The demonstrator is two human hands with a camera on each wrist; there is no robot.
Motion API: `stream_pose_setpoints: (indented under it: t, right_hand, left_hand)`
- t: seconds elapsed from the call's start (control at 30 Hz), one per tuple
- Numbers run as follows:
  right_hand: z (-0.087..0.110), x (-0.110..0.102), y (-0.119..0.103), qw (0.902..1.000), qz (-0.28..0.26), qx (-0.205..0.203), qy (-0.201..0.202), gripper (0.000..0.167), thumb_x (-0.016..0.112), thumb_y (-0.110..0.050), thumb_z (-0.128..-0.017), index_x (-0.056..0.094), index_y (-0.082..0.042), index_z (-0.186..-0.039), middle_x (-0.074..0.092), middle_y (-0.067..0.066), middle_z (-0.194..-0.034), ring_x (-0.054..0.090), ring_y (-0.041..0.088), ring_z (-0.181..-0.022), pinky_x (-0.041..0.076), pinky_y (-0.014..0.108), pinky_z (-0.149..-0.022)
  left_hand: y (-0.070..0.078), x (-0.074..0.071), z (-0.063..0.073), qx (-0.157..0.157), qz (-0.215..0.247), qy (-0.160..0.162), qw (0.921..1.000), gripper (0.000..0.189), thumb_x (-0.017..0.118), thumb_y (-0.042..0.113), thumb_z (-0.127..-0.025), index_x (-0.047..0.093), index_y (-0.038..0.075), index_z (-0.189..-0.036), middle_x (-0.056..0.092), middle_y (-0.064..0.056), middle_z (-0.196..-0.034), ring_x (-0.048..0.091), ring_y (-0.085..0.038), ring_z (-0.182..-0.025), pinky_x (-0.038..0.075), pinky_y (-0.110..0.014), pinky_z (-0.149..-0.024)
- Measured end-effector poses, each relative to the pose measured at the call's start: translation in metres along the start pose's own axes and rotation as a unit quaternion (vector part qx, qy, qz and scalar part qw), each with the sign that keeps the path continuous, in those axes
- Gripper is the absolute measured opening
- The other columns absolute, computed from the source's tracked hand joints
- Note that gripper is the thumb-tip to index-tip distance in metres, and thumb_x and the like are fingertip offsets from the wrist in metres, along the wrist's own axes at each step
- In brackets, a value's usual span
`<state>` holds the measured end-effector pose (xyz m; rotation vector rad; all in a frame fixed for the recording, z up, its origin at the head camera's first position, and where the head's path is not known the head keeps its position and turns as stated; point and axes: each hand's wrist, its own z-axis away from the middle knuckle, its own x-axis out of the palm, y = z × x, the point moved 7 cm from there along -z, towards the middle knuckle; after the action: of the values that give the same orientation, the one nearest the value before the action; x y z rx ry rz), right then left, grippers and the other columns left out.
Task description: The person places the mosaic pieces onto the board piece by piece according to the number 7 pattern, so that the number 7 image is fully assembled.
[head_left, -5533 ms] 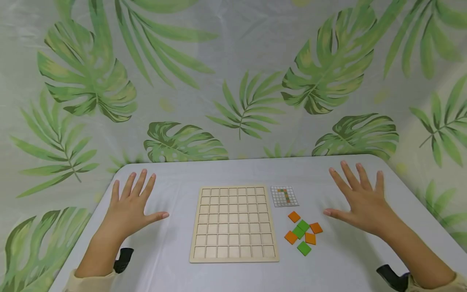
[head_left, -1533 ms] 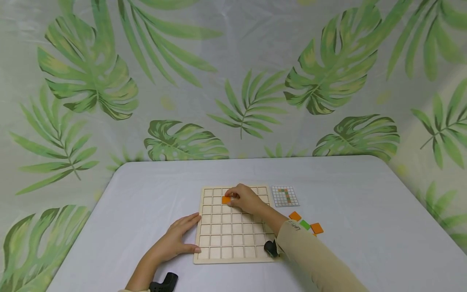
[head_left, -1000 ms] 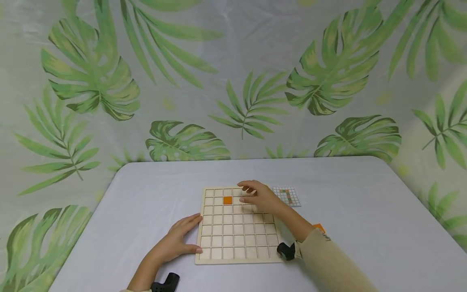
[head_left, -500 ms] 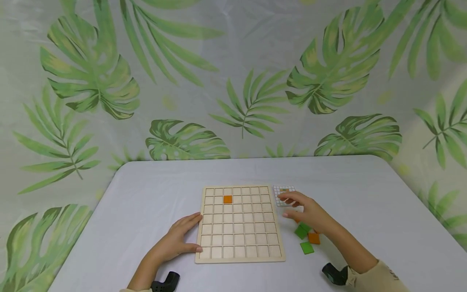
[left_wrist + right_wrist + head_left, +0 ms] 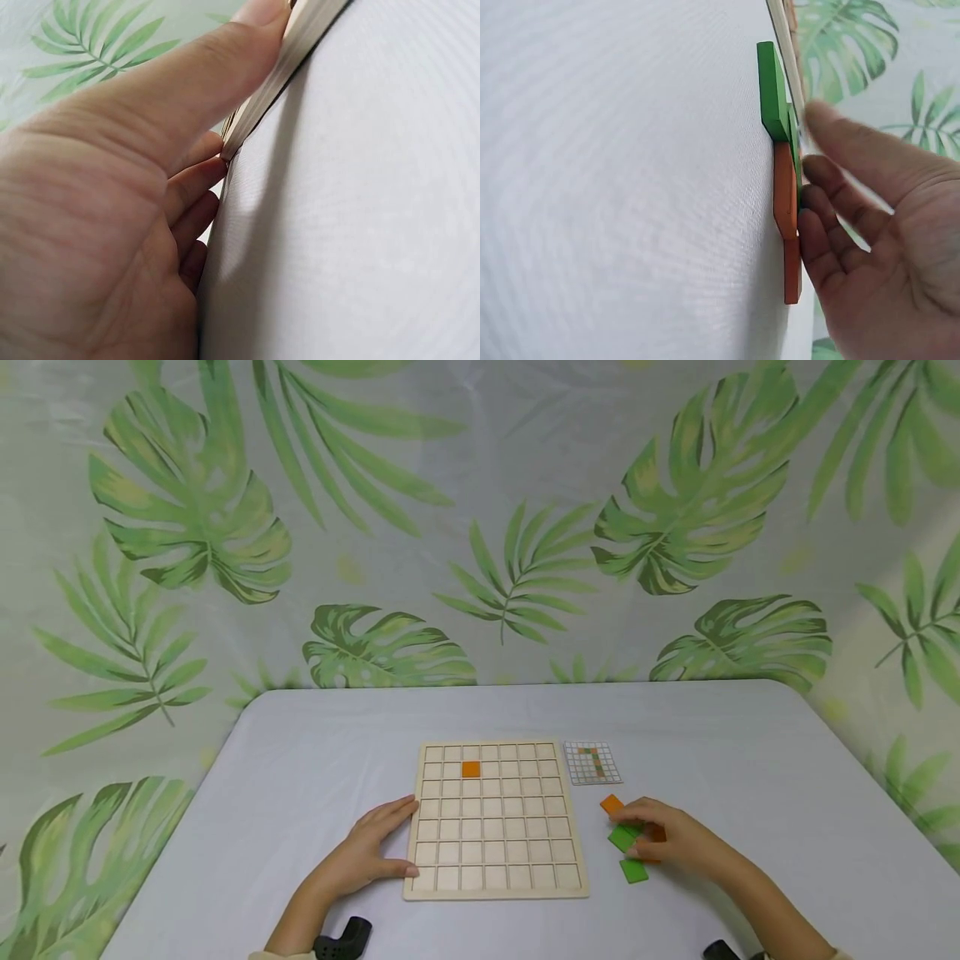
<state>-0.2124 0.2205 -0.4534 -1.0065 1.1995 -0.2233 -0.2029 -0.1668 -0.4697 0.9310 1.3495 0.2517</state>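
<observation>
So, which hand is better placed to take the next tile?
Probably the right hand: it is at the loose tiles, while the left hand touches the board on its left side, away from them.

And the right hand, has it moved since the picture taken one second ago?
Yes: against the board, the right hand has moved right and toward the near side, from over the board's far right part to the loose tiles beside it.

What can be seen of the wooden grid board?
The board is pale, squarish, wood-looking, with a plain border and thin lines marking seven rows of seven cells. It lies flat on the white table. One orange tile sits in the second row from the far edge, third from left. The left hand touches the board's left edge.
</observation>
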Motion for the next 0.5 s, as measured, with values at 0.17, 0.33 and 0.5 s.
stream_pose_setpoints:
  t: [0.17, 0.33, 0.5]
  right_hand:
    - [0.0004, 0.0024, 0.0015, 0.9996, 0.026, -0.01, -0.004, 0.03, 0.067, -0.022, -0.081, 0.062, -0.017, -0.11, 0.052, -0.003, -0.111, 0.049, 0.011, -0.098, 0.04, 0.021, -0.081]
    - [-0.0055, 0.005, -0.0014, 0.9983, 0.057, -0.014, 0.002, 0.028, 0.069, -0.025, -0.079, 0.063, -0.015, -0.104, 0.051, -0.002, -0.105, 0.048, 0.012, -0.09, 0.042, 0.024, -0.072]
    - [-0.0077, 0.0063, 0.0006, 0.9979, 0.064, 0.003, -0.006, 0.028, 0.07, -0.021, -0.078, 0.062, -0.016, -0.104, 0.05, -0.004, -0.105, 0.047, 0.011, -0.088, 0.042, 0.023, -0.07]
  left_hand:
    - [-0.0004, 0.0005, -0.0003, -0.002, -0.001, 0.0, 1.0, 0.092, 0.074, 0.05, -0.062, 0.039, 0.009, -0.137, 0.032, -0.006, -0.142, 0.022, -0.034, -0.129, 0.016, -0.056, -0.1]
    - [-0.0006, -0.0001, -0.0003, -0.007, -0.001, 0.001, 1.0, 0.092, 0.074, 0.049, -0.062, 0.04, 0.009, -0.136, 0.032, -0.005, -0.142, 0.023, -0.034, -0.129, 0.016, -0.056, -0.1]
    - [0.0009, -0.0003, -0.0002, -0.003, -0.003, 0.0, 1.0, 0.092, 0.074, 0.049, -0.062, 0.039, 0.009, -0.136, 0.032, -0.006, -0.142, 0.023, -0.034, -0.129, 0.016, -0.056, -0.1]
